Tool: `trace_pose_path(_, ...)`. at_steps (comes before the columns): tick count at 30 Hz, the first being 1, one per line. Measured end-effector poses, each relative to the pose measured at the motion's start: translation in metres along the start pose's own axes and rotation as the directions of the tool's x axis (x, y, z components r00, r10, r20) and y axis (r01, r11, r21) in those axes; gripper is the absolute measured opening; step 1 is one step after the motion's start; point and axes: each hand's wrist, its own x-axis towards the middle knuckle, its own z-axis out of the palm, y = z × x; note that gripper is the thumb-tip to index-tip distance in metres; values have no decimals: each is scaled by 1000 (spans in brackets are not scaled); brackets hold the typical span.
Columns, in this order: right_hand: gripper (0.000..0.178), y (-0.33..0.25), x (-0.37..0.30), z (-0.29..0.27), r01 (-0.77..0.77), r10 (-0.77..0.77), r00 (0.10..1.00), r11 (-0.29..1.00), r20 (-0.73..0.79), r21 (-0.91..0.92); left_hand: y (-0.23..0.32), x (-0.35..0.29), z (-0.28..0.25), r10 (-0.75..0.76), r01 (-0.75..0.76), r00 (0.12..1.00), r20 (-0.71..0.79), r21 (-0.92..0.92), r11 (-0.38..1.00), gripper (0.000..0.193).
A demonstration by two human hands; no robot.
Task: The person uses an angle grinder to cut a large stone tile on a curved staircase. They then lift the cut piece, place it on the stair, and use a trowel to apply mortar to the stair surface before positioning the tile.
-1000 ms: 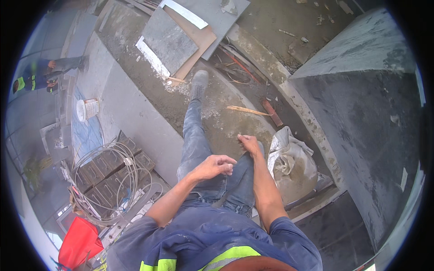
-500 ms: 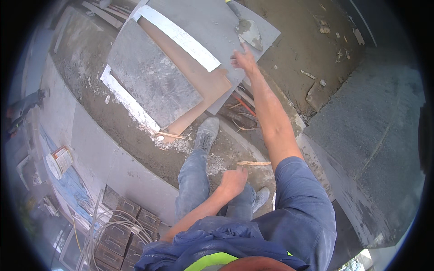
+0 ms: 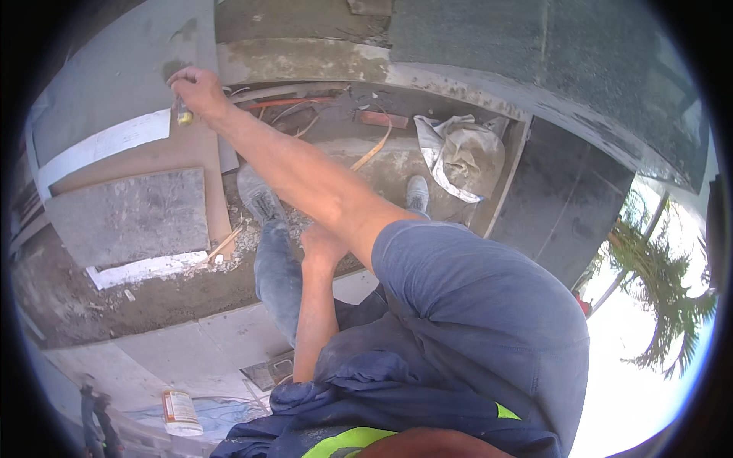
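At the upper left, my right hand (image 3: 200, 90) is closed around the handle of a trowel (image 3: 184, 117). The handle's yellow and dark end sticks out below my fingers; the blade is hidden. Under this hand lies a large grey board (image 3: 114, 72) with wet mortar smears near my fingertips. My left hand (image 3: 322, 243) is curled into a loose fist by my knee, partly covered by my right forearm. I make out nothing in it. Beside the trowel is a white strip (image 3: 111, 145) on a brown board (image 3: 217, 179), with a grey slab (image 3: 134, 217) on top.
A white sack (image 3: 466, 156) sits beyond my right foot. Wood strips and a reddish block (image 3: 382, 119) lie in the gap behind my feet. A white bucket (image 3: 181, 412) stands at the lower left. Large dark panels (image 3: 473, 53) fill the upper right.
My view has turned to the right, so the boards now appear further left. My right hand has taken hold of the trowel that lay on the grey board. My left fist stays by my knee.
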Motion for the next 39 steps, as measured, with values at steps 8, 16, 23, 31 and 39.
trace_pose_path(8,42,2,-287,-383,-453,459,868,888,-191,80,14,68,142,-203,-8,939,278,607,795,59)
trace_pose_path(16,34,80,-527,-732,-384,726,590,636,-352,669,48,144,303,227,-207,974,29,530,822,39)
trace_pose_path(23,25,75,-802,-904,133,785,609,38,-112,990,284,112,498,307,-351,936,170,498,793,26)
trace_pose_path(31,26,-94,-901,-1085,385,694,369,491,-618,781,749,63,628,907,-858,351,235,469,210,35)
trace_pose_path(39,30,-474,-928,-1314,190,58,106,979,-993,77,1029,33,650,992,-867,-59,113,486,-107,46)
